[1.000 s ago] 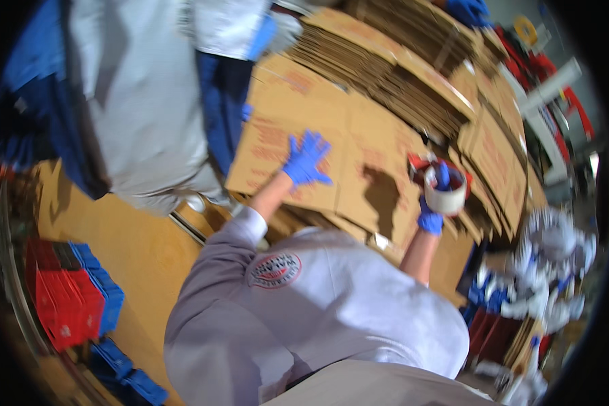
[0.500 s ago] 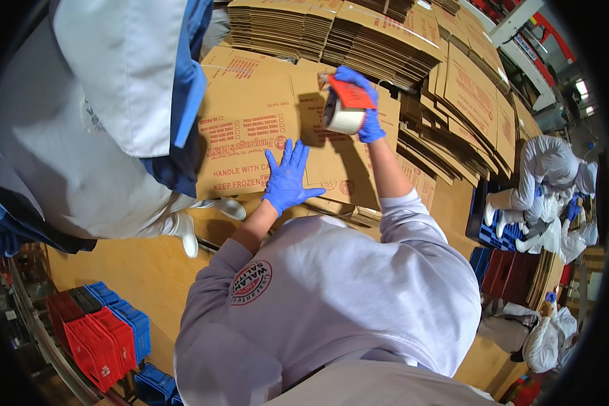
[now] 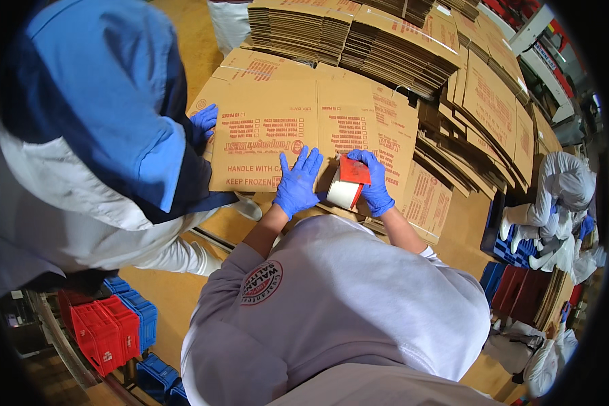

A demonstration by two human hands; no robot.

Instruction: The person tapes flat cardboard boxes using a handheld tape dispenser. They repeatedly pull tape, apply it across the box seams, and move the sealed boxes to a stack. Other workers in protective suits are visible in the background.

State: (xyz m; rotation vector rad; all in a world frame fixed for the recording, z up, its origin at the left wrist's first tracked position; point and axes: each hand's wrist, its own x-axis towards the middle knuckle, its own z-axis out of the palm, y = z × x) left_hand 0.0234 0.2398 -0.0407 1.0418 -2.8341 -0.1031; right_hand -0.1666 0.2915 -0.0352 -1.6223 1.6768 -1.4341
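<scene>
A flattened brown carton (image 3: 267, 95) with red printing lies in front of me on other flat cartons. My left hand (image 3: 298, 181), in a blue glove, rests flat on its near part with fingers spread. Close to its right, my right hand (image 3: 377, 184), gloved too, grips a red tape dispenser (image 3: 354, 172) with a wide roll of pale tape (image 3: 343, 194). The dispenser sits low at the carton's near edge; whether its blade touches the cardboard is hidden.
At my left a co-worker in a blue hood (image 3: 108, 88) leans in, a gloved hand (image 3: 204, 123) at the carton's left edge. Stacks of flat cartons (image 3: 399, 54) rise at the far side and right. Red crates (image 3: 105, 335) and blue crates (image 3: 157, 375) stand lower left.
My right hand has brought the tape dispenser down and toward me, beside my left hand. My left hand stays flat on the carton. The co-worker has leaned in, a hand now showing at the carton.
</scene>
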